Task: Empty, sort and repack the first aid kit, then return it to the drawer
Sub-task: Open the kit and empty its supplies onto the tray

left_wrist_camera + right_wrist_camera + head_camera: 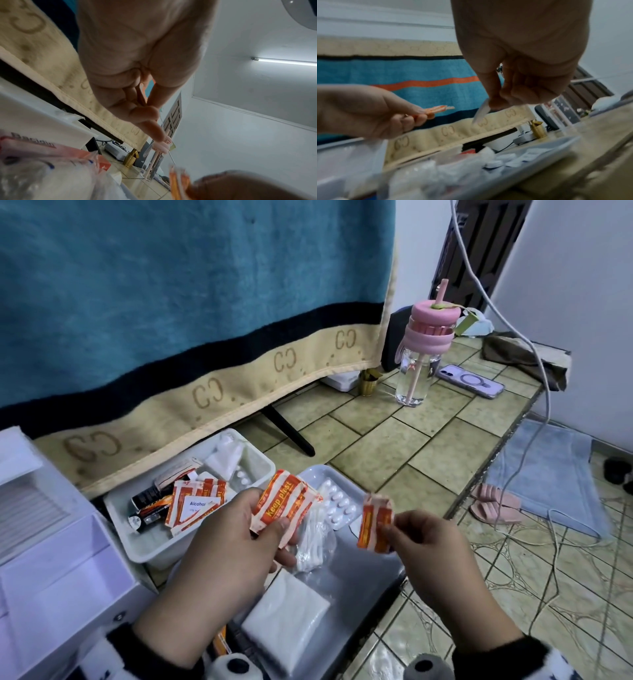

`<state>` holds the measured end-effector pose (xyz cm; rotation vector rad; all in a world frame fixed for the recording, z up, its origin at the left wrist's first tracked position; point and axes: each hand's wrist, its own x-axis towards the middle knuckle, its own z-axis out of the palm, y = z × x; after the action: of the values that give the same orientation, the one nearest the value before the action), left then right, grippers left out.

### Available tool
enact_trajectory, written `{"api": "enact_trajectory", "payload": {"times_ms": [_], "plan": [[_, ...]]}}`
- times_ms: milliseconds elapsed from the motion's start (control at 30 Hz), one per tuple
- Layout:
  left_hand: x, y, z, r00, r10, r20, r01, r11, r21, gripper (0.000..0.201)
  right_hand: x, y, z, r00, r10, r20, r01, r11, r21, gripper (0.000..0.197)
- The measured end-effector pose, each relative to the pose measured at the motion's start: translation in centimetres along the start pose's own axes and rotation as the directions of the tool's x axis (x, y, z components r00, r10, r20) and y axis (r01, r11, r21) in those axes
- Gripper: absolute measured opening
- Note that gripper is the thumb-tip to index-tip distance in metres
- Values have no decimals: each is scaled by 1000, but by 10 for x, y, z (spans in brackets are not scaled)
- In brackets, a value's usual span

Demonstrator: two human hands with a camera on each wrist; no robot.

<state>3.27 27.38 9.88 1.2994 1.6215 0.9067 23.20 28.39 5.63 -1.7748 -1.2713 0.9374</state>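
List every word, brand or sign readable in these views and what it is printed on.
"Keep plast": orange plaster packet gripped by the left hand.
"Alcohol": white label on a sachet in the white bin.
"Bacidin": box in the left wrist view; the reading is uncertain.
"CC": repeated monogram on the blanket border.
Packet pinched by the right hand: print too small to read.

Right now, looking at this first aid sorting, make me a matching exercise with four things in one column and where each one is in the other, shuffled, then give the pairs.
Things:
1. Stack of plaster packets
2. Single plaster packet
3. Water bottle
4. Alcohol pad packets

Places:
A. Standing on the tiled counter beside a phone
B. Pinched in the right hand
C. Lying in the white bin
D. Held in the left hand

Pairs: 1-D, 2-B, 3-A, 4-C
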Motion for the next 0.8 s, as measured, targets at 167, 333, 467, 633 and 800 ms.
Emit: {"api": "enact_trajectory", "payload": {"times_ms": [167,333,467,633,800], "plan": [[-1,-1,4,1000,13,27,-14,999,39,12,-4,10,8,994,-19,108,56,934,-352,14],[-2,-3,6,998,-19,67,19,1000,10,15,-6,8,7,995,-69,65,91,895,-438,20],[0,-5,6,997,-26,75,26,1000,5,14,-9,-9,3,973,-113,199,120,993,-19,14],[0,-8,9,996,10,90,-18,996,93,11,-19,-22,12,932,-136,335,38,958,283,10],[2,-12,9,996,-12,94,7,999,46,16,-20,-25,15,961,-111,253,33,955,295,15]]}}
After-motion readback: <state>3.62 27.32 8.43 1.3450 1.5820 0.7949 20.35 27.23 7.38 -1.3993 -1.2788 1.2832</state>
